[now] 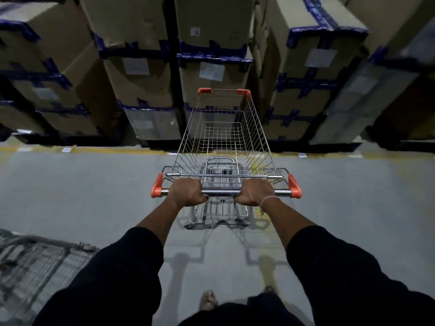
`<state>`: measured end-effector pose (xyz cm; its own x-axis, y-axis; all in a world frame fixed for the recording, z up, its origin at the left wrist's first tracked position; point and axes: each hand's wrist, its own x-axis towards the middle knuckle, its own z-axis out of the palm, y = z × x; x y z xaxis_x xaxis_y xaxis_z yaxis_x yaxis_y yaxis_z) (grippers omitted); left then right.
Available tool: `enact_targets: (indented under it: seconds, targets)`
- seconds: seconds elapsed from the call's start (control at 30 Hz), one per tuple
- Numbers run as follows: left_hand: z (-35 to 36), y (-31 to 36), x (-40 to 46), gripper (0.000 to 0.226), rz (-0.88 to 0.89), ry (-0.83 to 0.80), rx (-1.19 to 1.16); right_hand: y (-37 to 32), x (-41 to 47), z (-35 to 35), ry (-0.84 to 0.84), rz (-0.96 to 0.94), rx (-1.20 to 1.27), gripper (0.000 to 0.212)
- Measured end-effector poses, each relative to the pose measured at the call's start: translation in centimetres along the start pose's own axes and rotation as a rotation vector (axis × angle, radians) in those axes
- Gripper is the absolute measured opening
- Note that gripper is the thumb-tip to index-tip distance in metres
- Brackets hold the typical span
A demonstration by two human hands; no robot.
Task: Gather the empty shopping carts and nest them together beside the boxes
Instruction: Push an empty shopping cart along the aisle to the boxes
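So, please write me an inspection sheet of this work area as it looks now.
Surface: grey floor with a yellow line before the stacks.
Job's things: empty shopping cart, nose toward the stacked boxes; second wire cart at lower left, blurred.
Clutter: paper scraps along the line.
Hands: left hand and right hand grip the handle bar, fingers curled over it.
Cables: nothing seen.
Surroundings: dim storage aisle.

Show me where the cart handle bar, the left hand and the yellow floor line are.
cart handle bar [221, 192], head view, on the bare metal between the hands.
left hand [187, 192], head view, on its back.
yellow floor line [113, 150], head view, on its left stretch.
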<state>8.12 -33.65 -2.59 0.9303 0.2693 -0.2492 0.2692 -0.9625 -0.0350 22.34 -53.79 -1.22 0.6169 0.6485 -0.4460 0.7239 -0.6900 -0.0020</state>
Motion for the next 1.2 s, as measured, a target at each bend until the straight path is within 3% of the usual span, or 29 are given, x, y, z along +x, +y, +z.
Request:
enact_targets:
  seconds: [0.8,1.2]
  targets:
    - [-3.3,20.9,7.4,0.044,0.537,-0.041,0.121,16.1,-13.5,6.9,-0.032,0.517,0.244,0.053]
    - [-5.3,33.9,13.4,0.045,0.825,0.011,0.228,25.0,-19.2,9.3,0.042,0.749,0.341,0.053]
